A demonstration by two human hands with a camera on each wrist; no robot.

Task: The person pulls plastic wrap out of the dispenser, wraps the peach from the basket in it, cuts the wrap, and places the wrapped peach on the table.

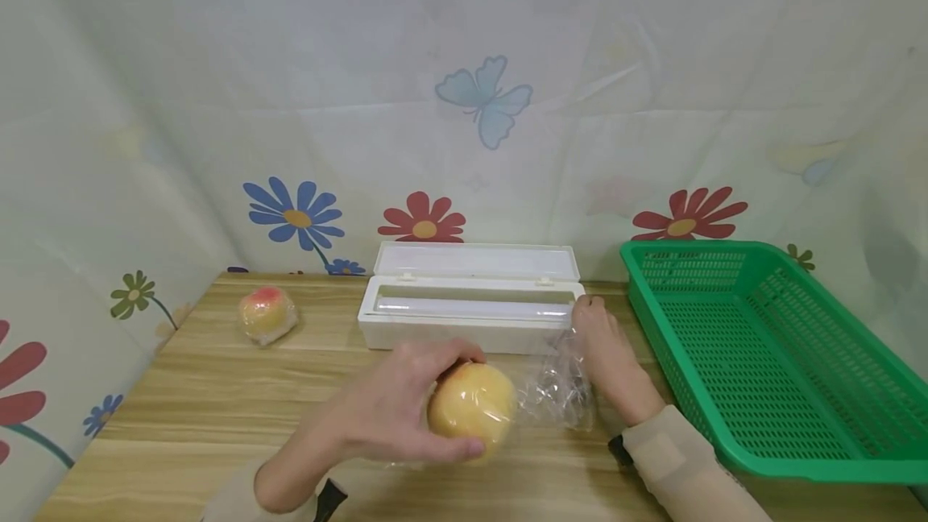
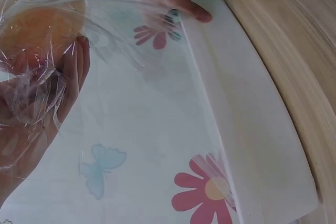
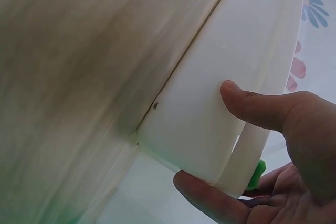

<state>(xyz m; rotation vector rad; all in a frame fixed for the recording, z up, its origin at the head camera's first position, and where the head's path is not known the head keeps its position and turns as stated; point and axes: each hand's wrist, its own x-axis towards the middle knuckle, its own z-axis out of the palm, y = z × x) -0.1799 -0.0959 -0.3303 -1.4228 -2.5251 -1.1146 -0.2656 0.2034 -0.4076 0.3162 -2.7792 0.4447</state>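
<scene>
My left hand (image 1: pixel 395 409) holds a yellow peach (image 1: pixel 474 405) with a red blush, thumb at its near side and fingers over the far side. Clear cling film (image 2: pixel 37 93) covers the peach and trails off it, crumpled, toward the right. Behind it stands a white cling film dispenser (image 1: pixel 464 334), its lid (image 1: pixel 474 262) flipped back and a pale roll (image 1: pixel 471 308) lying inside. At the dispenser's right end, my right hand (image 1: pixel 605 349) grips the corner; the right wrist view shows the thumb (image 3: pixel 252 103) pressed on the front wall and other fingers around the end.
Another peach (image 1: pixel 267 314), wrapped in film, sits at the left of the wooden table (image 1: pixel 181 417). A green plastic basket (image 1: pixel 674 361) stands on the right, close to my right forearm. A flowered curtain (image 1: pixel 348 63) hangs behind the table.
</scene>
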